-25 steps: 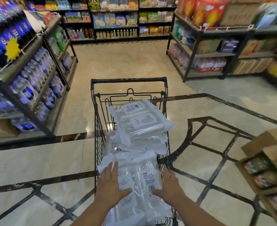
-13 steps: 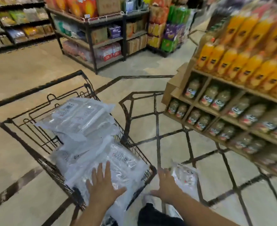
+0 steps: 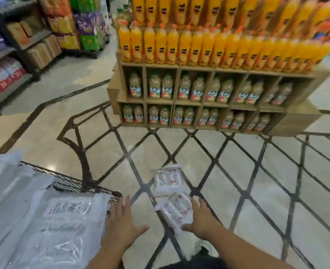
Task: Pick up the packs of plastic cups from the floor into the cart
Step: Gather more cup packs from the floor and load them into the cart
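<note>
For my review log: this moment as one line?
left hand: open, beside cart | right hand: open, at near pack | far pack: on floor | cart: holds packs

Wooden display stand (image 3: 300,121) ctr-right: orange drink bottles (image 3: 197,47) on top, pale juice bottles (image 3: 197,88) in cubbies below, 2 rows. Dark metal rack (image 3: 24,53) far left w/ cardboard boxes (image 3: 41,54), red-white packs (image 3: 4,78). Purple/green bags (image 3: 88,24) behind, blurred.

Cup packs on floor (image 3: 257,200) and in wire cart (image 3: 71,183)
Two clear and flat, labels up, just beside the cart: far pack (image 3: 167,179) and near pack (image 3: 176,210) touching end to end, slightly askew; heaped packs (image 3: 43,220) crinkled, piled above the rim.
</note>
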A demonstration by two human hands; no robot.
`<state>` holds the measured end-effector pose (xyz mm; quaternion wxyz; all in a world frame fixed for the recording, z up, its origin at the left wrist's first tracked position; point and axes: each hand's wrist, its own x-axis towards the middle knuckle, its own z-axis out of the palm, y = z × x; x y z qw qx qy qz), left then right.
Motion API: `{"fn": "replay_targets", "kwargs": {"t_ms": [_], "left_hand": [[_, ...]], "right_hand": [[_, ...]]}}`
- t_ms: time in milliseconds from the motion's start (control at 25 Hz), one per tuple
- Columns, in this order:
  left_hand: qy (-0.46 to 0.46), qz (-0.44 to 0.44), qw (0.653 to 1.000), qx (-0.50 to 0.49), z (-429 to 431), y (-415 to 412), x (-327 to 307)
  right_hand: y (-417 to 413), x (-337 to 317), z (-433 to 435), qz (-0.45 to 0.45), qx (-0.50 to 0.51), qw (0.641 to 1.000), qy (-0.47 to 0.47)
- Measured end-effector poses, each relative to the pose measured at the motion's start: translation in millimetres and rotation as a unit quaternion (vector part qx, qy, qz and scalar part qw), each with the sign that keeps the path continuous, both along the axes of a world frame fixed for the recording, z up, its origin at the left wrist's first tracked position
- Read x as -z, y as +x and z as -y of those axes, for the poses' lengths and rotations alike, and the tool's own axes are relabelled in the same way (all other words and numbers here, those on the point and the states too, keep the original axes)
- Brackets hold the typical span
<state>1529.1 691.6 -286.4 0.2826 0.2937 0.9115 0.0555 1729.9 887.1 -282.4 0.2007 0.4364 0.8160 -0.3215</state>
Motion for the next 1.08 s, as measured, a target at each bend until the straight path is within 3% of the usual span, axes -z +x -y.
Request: {"fn": "replay_targets", "kwargs": {"t_ms": [320,680,880,1080], "left_hand": [[-0.043,-0.005,0.998,0.039,-147.1,75.6,32.5],[-0.033,0.042,0.993,-0.106,-248.2,113.5,86.1],[-0.072,0.109,0.979,-0.158,-248.9,98.5,209.6],[-0.148,0.185,0.939,-0.248,-231.6,82.2,433.8]], "right_hand": [[75.5,34.4,-149.2,0.043,0.010,0.999,-0.029],[62.4,86.5,-288.4,0.115,-0.092,0.987,-0.063],[43.7,196.7,-310.0,0.139,-0.097,0.982,-0.087],[16.2,414.4,-317.8,0.170,-0.137,0.970,-0.107]]}}
